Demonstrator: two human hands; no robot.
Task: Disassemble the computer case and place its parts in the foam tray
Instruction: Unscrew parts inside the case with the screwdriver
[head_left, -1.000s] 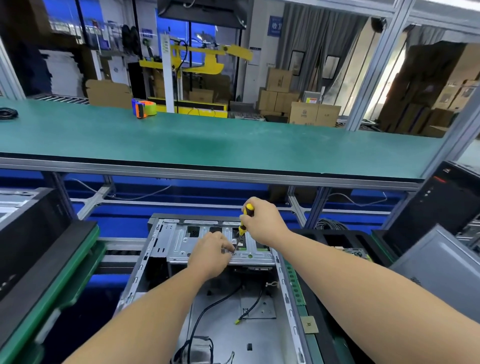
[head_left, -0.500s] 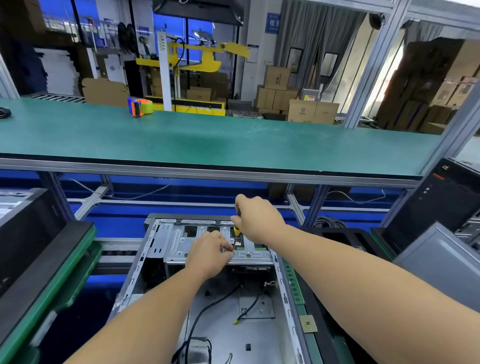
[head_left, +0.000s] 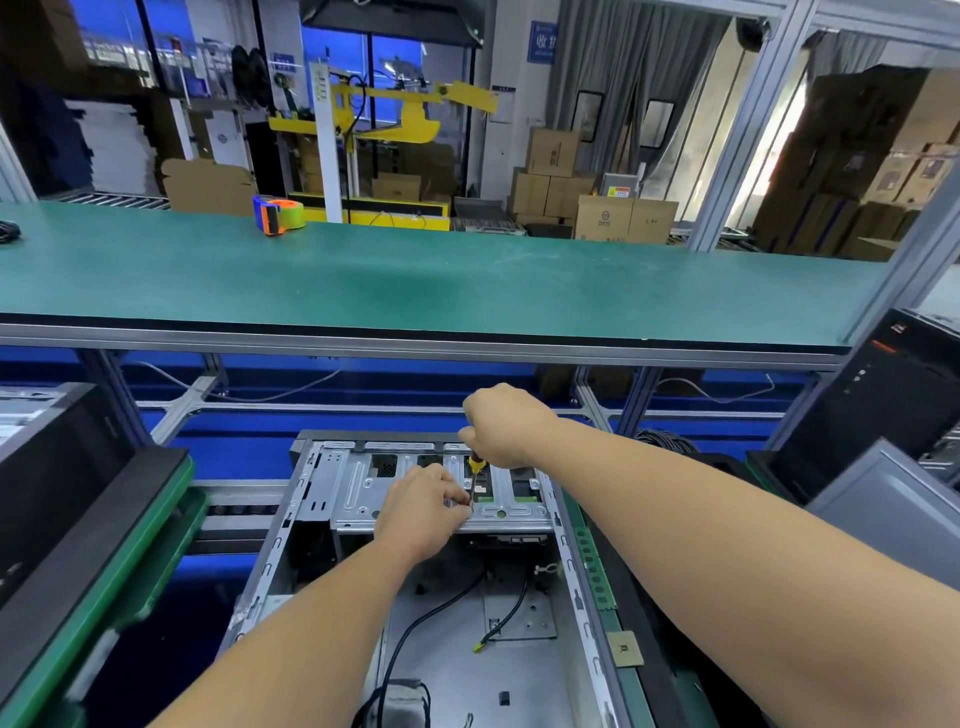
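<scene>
An open grey computer case (head_left: 311, 519) lies in front of me, side panel off, with black cables (head_left: 415, 634) on its floor. A silver drive cage (head_left: 358, 488) spans its far end. My right hand (head_left: 506, 426) grips a yellow-and-black screwdriver (head_left: 475, 470) upright, its tip down on the cage's near edge. My left hand (head_left: 423, 506) pinches at the screwdriver's tip on the cage; the screw itself is hidden by my fingers. A black foam tray (head_left: 722, 465) lies to the right of the case, mostly hidden by my right arm.
A long green workbench (head_left: 415, 280) runs across behind the case, with a tape dispenser (head_left: 278, 214) on it. Black and green stacked trays (head_left: 93, 561) stand at the left. A black case front and a grey panel (head_left: 883, 514) lean at the right.
My right hand has sunk lower over the screwdriver handle, so less of it shows. My left hand stays at the tip on the cage.
</scene>
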